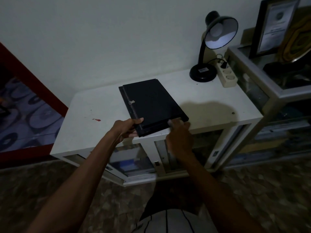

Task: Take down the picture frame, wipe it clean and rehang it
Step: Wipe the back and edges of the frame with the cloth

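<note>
The frame point(153, 106) is off the wall and lies back-up on the white table point(94, 115), at the centre of the view, its near end overhanging the table's front edge. A small metal hanger point(132, 102) shows on the upper left part of the back.

The left hand point(128, 128) grips the frame's near left corner, thumb on top and fingers curled under. The right hand point(179, 133) is at the near right corner, blurred; a pale scrap point(170, 122) shows at its fingertips, possibly a cloth or tissue, but this cannot be confirmed, nor can it be told whether the fingers are closed on it or on the frame.

Assessment: taking down is done. Wiping appears to be in hand or about to start on the back; the glass side faces down and its condition cannot be judged. Rehanging remains outstanding; no wall hook is visible in this view.

Also present: a black desk lamp point(213, 46) and a power strip point(227, 74) at upper right, and a second framed certificate point(276, 24) on a cabinet at the far right.
</note>
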Available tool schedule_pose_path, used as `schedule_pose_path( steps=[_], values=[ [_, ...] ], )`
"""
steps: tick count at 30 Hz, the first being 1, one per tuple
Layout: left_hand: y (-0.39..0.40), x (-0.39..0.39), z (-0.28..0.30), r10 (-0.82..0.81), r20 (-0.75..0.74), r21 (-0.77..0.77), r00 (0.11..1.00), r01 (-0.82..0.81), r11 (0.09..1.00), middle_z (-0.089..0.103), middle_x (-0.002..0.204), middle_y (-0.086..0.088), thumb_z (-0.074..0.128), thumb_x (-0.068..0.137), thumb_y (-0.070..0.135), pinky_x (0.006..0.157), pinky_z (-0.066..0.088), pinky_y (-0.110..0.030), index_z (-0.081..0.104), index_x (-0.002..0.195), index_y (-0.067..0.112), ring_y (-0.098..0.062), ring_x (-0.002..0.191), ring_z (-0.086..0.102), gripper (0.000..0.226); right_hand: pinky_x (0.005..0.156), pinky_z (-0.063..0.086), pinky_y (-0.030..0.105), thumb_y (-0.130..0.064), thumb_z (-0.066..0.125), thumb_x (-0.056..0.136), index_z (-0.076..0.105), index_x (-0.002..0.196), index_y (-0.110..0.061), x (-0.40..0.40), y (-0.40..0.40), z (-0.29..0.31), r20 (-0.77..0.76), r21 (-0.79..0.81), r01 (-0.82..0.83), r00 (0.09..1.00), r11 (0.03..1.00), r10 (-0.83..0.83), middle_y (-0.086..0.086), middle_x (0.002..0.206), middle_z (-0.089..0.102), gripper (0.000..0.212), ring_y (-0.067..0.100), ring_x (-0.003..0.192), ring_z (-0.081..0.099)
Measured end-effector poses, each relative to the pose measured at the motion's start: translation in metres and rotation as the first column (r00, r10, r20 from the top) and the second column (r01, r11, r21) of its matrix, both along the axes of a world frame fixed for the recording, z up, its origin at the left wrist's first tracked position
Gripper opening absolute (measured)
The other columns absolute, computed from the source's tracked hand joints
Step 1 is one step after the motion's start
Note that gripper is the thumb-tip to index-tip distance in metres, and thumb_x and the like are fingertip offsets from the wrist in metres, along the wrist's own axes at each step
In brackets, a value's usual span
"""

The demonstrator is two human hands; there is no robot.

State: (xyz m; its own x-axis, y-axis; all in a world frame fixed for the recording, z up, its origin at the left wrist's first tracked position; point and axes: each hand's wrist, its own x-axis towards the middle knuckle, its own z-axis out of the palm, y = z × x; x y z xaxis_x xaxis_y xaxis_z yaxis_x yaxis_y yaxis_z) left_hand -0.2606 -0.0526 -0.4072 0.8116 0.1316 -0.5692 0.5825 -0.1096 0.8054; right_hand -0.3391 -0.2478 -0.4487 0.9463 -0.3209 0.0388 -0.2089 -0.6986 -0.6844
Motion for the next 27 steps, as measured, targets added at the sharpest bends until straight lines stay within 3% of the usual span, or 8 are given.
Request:
schedule_pose_path(
  steps=[3, 7, 10, 14, 17, 20, 22, 27],
  values=[
    [-0.001, -0.001, -0.001, -0.009, -0.005, -0.013, 1.000, 0.009, 1.000, 0.074, 0.100, -0.017, 0.091, 0.065, 0.025, 0.061, 0.061, -0.032, 0.065, 0.108, 0.000, -0.019, 0.066, 0.072, 0.056, 0.072, 0.049, 0.030, -0.009, 0.061, 0.091, 0.053, 0.126, -0.019, 0.007, -0.014, 0.002, -0.072, 0.040, 0.048, 0.996, 0.998, -0.045, 0.013, 0.132, 0.042, 0.037, 0.019, 0.084, 0.055],
    [-0.005, -0.002, -0.001, 0.012, 0.017, -0.005, 1.000, -0.012, 1.000, 0.073, 0.100, -0.017, 0.091, 0.065, 0.025, 0.062, 0.061, -0.032, 0.065, 0.107, -0.001, -0.019, 0.067, 0.072, 0.056, 0.080, 0.050, 0.029, -0.011, 0.057, 0.092, 0.050, 0.131, -0.028, -0.007, 0.018, 0.011, -0.032, -0.038, -0.091, 0.995, 0.995, 0.089, 0.012, 0.142, 0.038, 0.043, 0.024, 0.106, 0.058],
    [-0.008, -0.002, -0.001, 0.026, 0.041, 0.028, 0.999, -0.028, 0.999, 0.072, 0.096, -0.013, 0.091, 0.065, 0.027, 0.054, 0.057, -0.026, 0.065, 0.103, 0.002, -0.017, 0.071, 0.071, 0.053, 0.080, 0.049, 0.025, -0.013, 0.061, 0.088, 0.050, 0.129, -0.031, -0.020, 0.048, 0.015, 0.016, -0.016, -0.194, 0.981, 0.981, 0.194, 0.008, 0.138, 0.038, 0.046, 0.021, 0.105, 0.056],
    [-0.008, -0.002, -0.001, 0.032, 0.042, 0.050, 0.999, -0.034, 0.998, 0.071, 0.092, -0.012, 0.093, 0.062, 0.030, 0.055, 0.058, -0.027, 0.066, 0.096, 0.003, -0.017, 0.069, 0.070, 0.051, 0.076, 0.045, 0.025, -0.016, 0.066, 0.086, 0.049, 0.129, -0.031, -0.027, 0.059, 0.016, 0.058, -0.033, -0.278, 0.958, 0.960, 0.279, 0.007, 0.132, 0.040, 0.048, 0.020, 0.100, 0.056],
    [-0.011, -0.002, 0.000, 0.011, 0.024, 0.014, 1.000, -0.012, 1.000, 0.074, 0.093, -0.018, 0.093, 0.062, 0.028, 0.062, 0.061, -0.035, 0.066, 0.105, -0.001, -0.020, 0.066, 0.071, 0.058, 0.085, 0.056, 0.033, -0.015, 0.062, 0.091, 0.051, 0.131, -0.033, -0.023, 0.043, 0.014, 0.050, 0.042, -0.250, 0.968, 0.967, 0.247, 0.005, 0.133, 0.040, 0.045, 0.019, 0.102, 0.058],
    [-0.019, -0.003, 0.002, -0.005, 0.012, -0.022, 1.000, 0.005, 1.000, 0.071, 0.078, -0.016, 0.091, 0.064, 0.026, 0.050, 0.053, -0.026, 0.065, 0.107, -0.004, -0.019, 0.055, 0.067, 0.059, 0.086, 0.055, 0.033, -0.017, 0.062, 0.092, 0.048, 0.135, -0.034, -0.016, 0.021, 0.014, -0.002, -0.055, -0.162, 0.987, 0.985, 0.162, 0.005, 0.137, 0.042, 0.048, 0.018, 0.109, 0.054],
    [-0.025, -0.004, 0.002, -0.012, 0.003, -0.035, 1.000, 0.012, 0.999, 0.069, 0.075, -0.015, 0.090, 0.065, 0.025, 0.050, 0.052, -0.026, 0.064, 0.107, -0.005, -0.020, 0.054, 0.065, 0.058, 0.088, 0.055, 0.035, -0.017, 0.062, 0.091, 0.047, 0.135, -0.034, -0.015, 0.014, 0.016, -0.016, -0.060, -0.124, 0.992, 0.990, 0.124, 0.005, 0.138, 0.043, 0.049, 0.019, 0.112, 0.053],
    [-0.027, -0.005, 0.001, -0.002, 0.003, -0.009, 1.000, 0.002, 1.000, 0.072, 0.093, -0.016, 0.090, 0.066, 0.025, 0.061, 0.061, -0.035, 0.064, 0.106, -0.001, -0.020, 0.064, 0.068, 0.054, 0.087, 0.051, 0.027, -0.012, 0.060, 0.090, 0.049, 0.131, -0.032, -0.030, 0.039, 0.021, 0.049, -0.012, -0.215, 0.975, 0.976, 0.216, 0.005, 0.140, 0.038, 0.047, 0.020, 0.109, 0.055]
  ],
)
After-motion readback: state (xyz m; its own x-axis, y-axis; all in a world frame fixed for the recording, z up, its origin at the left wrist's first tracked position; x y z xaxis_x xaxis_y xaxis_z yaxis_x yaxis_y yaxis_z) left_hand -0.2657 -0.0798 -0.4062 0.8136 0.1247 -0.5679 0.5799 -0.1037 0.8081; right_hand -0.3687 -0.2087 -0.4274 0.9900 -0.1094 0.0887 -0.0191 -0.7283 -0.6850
